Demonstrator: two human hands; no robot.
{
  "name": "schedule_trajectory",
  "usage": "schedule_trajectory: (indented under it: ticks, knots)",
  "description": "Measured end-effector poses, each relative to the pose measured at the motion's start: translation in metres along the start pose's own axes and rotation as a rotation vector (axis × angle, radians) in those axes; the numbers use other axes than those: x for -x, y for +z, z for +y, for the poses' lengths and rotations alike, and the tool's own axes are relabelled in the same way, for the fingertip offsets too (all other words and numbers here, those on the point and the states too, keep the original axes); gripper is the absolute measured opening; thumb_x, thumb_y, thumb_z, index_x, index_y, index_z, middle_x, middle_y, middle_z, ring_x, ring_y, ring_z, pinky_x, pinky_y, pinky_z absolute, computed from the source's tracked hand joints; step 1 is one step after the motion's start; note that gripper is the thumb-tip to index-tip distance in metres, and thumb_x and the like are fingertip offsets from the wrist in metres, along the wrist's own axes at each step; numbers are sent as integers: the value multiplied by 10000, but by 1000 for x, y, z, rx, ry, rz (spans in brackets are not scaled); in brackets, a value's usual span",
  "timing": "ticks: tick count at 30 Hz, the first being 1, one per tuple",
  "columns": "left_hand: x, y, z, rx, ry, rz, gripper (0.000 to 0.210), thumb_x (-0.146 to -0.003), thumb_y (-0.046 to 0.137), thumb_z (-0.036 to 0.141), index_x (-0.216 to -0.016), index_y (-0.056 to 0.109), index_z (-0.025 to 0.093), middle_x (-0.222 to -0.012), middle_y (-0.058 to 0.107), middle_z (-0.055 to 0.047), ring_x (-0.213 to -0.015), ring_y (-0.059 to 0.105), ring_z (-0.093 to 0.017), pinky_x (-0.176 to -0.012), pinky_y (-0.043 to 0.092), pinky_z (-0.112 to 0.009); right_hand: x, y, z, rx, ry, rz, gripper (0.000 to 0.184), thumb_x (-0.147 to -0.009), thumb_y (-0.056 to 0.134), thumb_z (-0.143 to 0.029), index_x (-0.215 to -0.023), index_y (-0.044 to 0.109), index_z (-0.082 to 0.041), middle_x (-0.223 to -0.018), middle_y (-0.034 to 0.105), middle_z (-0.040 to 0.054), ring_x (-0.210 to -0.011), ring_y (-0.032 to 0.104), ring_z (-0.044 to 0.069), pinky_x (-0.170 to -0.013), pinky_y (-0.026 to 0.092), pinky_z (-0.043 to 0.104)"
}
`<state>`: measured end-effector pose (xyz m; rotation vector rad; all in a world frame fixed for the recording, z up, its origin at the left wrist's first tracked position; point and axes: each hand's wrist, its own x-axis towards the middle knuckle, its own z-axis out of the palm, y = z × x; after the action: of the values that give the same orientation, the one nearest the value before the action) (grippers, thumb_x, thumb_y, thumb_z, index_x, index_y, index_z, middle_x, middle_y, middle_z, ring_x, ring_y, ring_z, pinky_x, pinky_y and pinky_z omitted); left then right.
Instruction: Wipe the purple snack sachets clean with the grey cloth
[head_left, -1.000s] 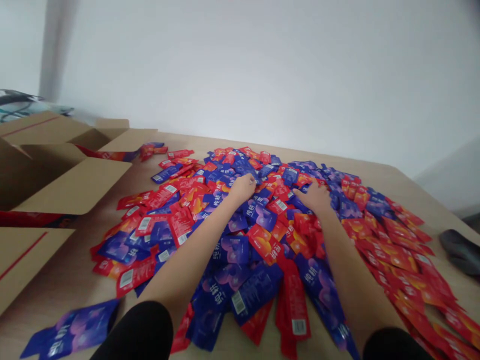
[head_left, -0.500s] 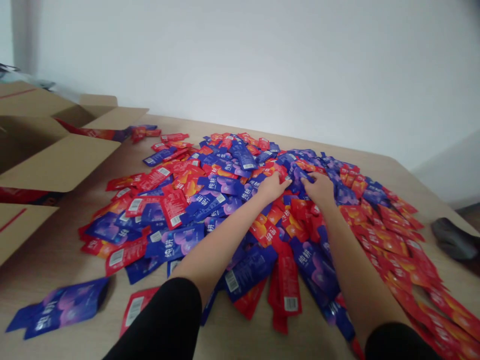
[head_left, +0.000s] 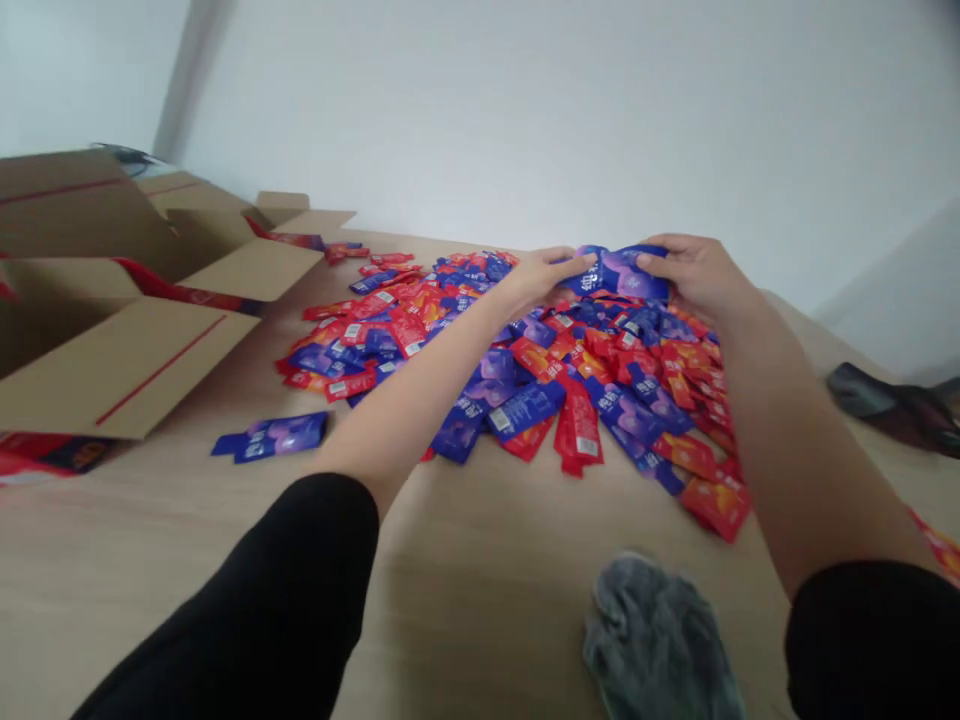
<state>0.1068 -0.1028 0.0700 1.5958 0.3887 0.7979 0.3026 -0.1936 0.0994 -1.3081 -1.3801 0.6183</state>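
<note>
A blue pouch (head_left: 619, 275) with purple shapes and white lettering is stretched between my two hands, raised above the far part of the pile. My left hand (head_left: 544, 275) pinches its left end, thumb on the front. At the other end, my right hand (head_left: 694, 272) grips it with the thumb across the printed face. Beneath and around them spreads a heap of red pouches (head_left: 577, 425) and blue pouches (head_left: 529, 410), overlapping at many angles. One blue pouch (head_left: 281, 437) lies apart, left of the heap.
Open cardboard boxes (head_left: 255, 268) with raised flaps stand along the left. A crumpled grey cloth (head_left: 660, 640) lies at the table's (head_left: 480, 580) near side. Something dark (head_left: 892, 400) sits at the right edge. A pale wall (head_left: 525, 120) rises behind.
Both hands have come up from the pile, now holding a blue pouch between them. The view has shifted, bringing the grey cloth and more of the boxes into sight.
</note>
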Motion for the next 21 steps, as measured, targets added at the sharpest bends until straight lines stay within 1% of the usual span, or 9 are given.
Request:
schedule_trajectory:
  ticks: [1, 4, 7, 10, 13, 15, 16, 18, 21]
  knots:
    - [19, 3, 13, -36, 15, -53, 278, -891, 671, 390, -852, 622, 120, -698, 576, 21, -505, 547, -27, -532, 419, -156, 17, 4, -12, -25, 2, -2, 182, -840, 663, -148, -1017, 681, -111, -810, 714, 40, -621, 611, 73, -705, 520, 288]
    - [80, 18, 47, -195, 45, -72, 231, -919, 644, 298, -867, 622, 74, -709, 578, 20, -562, 592, -37, -592, 432, -161, 74, 17, -43, -72, 39, 34, 162, -855, 645, -135, -1014, 676, -145, -817, 706, 27, -606, 606, 66, -683, 536, 264]
    - [145, 36, 65, -324, 23, -11, 128, -918, 618, 177, -858, 611, 65, -652, 551, 34, -559, 614, -57, -587, 434, -156, 134, 34, -60, -114, 132, -18, 163, -918, 584, -203, -1064, 635, -152, -817, 696, 22, -565, 589, 57, -598, 530, 230]
    - [207, 52, 61, -384, -71, 75, 141, -911, 589, 120, -774, 589, 89, -584, 512, 39, -497, 614, -77, -519, 410, -141, 189, 57, -60, -103, 181, -121, 212, -914, 603, -223, -1114, 574, -158, -737, 666, -19, -495, 565, 52, -490, 493, 187]
    - [256, 64, 42, -376, -216, 64, 175, -891, 588, 87, -719, 573, 113, -593, 546, 9, -487, 640, -119, -467, 407, -151, 227, 78, -45, -36, 173, -192, 276, -844, 690, -199, -1079, 548, -172, -623, 616, -56, -428, 541, 66, -402, 453, 170]
    - [274, 67, 24, -316, -309, 53, 182, -887, 594, 95, -709, 569, 123, -603, 562, 0, -486, 651, -135, -448, 418, -159, 239, 87, -31, 23, 192, -250, 268, -828, 713, -240, -1028, 549, -170, -579, 596, -49, -405, 535, 87, -377, 449, 193]
    - [277, 66, 15, -283, -350, 52, 184, -889, 588, 96, -709, 568, 127, -610, 570, -2, -484, 653, -139, -441, 424, -164, 241, 90, -24, 65, 211, -280, 265, -823, 718, -267, -1006, 554, -168, -575, 596, -37, -406, 539, 101, -379, 456, 213]
    - [275, 61, -2, -219, -429, 54, 168, -887, 579, 83, -726, 579, 130, -627, 592, -3, -472, 650, -137, -427, 425, -166, 240, 92, -9, 180, 210, -307, 260, -811, 723, -312, -974, 577, -170, -613, 619, -7, -437, 560, 123, -417, 481, 252]
    - [261, 49, -23, -141, -550, 36, 124, -851, 597, 32, -774, 611, 129, -627, 628, 6, -443, 631, -121, -400, 395, -153, 233, 83, 9, 393, 102, -315, 252, -793, 718, -348, -974, 626, -199, -784, 677, 35, -632, 638, 164, -582, 526, 288]
